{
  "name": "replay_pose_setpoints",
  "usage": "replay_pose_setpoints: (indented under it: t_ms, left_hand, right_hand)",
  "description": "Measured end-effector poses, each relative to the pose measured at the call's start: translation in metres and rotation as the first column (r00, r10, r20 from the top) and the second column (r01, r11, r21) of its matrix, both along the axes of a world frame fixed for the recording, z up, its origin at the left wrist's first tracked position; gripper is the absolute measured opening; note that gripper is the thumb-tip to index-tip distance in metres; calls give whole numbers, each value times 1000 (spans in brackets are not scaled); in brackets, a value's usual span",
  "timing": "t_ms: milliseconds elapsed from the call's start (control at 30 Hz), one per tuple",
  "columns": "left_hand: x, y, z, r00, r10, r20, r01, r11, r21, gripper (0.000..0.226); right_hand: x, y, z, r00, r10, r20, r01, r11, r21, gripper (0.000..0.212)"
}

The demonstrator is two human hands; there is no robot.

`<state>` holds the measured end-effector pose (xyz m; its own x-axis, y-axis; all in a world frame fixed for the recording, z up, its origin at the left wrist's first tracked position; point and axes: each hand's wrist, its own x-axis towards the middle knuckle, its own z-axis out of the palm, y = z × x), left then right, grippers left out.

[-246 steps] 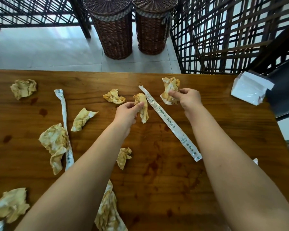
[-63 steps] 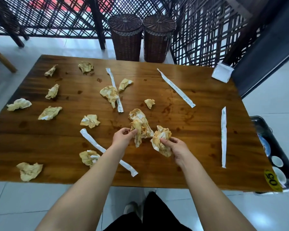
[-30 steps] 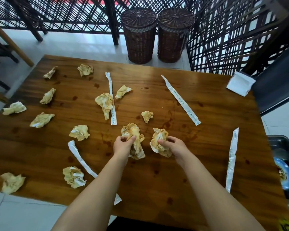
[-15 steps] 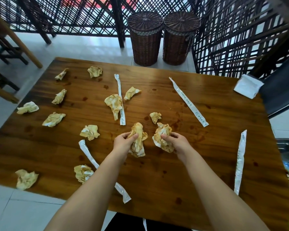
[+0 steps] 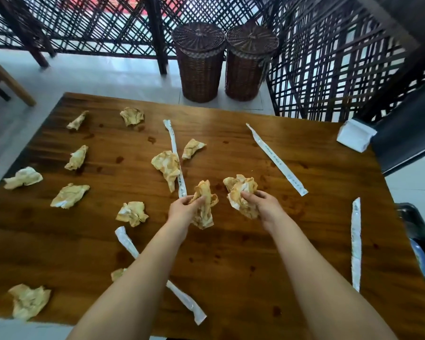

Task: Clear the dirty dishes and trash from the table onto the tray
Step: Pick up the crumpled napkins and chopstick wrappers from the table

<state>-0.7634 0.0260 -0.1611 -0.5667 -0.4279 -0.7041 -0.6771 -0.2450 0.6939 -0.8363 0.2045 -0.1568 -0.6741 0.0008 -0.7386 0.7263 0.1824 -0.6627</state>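
Observation:
My left hand [image 5: 184, 209] grips a bunch of stained crumpled napkins [image 5: 205, 206] over the middle of the wooden table [image 5: 231, 253]. My right hand [image 5: 263, 204] holds another stained napkin wad [image 5: 243, 192] just to the right; a small crumpled napkin [image 5: 228, 180] lies right behind it. Several more dirty napkins lie scattered on the left half, such as one napkin [image 5: 133, 213] and a bigger one [image 5: 167, 165]. Long white chopstick wrappers [image 5: 276, 159] lie across the table. A dark tray [image 5: 417, 236] with dishes stands off the right edge.
A white napkin pack [image 5: 355, 135] sits on the far right corner. Two wicker baskets [image 5: 199, 69] stand on the floor behind the table, beside dark lattice screens. A wooden chair [image 5: 0, 79] stands at far left. A dark seat [image 5: 407, 128] is at right.
Both hands, each still holding its napkin wad, have moved forward over the table toward the small napkin behind them. The camera has shifted, so the table sits lower in view.

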Motion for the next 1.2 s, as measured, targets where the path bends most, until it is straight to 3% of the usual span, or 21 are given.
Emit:
replay_pose_setpoints:
  t_ms: [467,900,1200]
  left_hand:
    - [-27,-15,1,998,10,60,-15,996,86,55]
    - [-38,-19,-3,996,54,69,-67,975,214,43]
    - [-35,-26,-21,993,83,88,-101,971,219,47]
  right_hand:
    - [-41,-36,-25,999,42,7,-43,993,111,63]
    - [-50,-52,-49,997,53,-50,-37,959,282,57]
    - [-45,-58,-52,991,108,-74,-78,940,333,57]
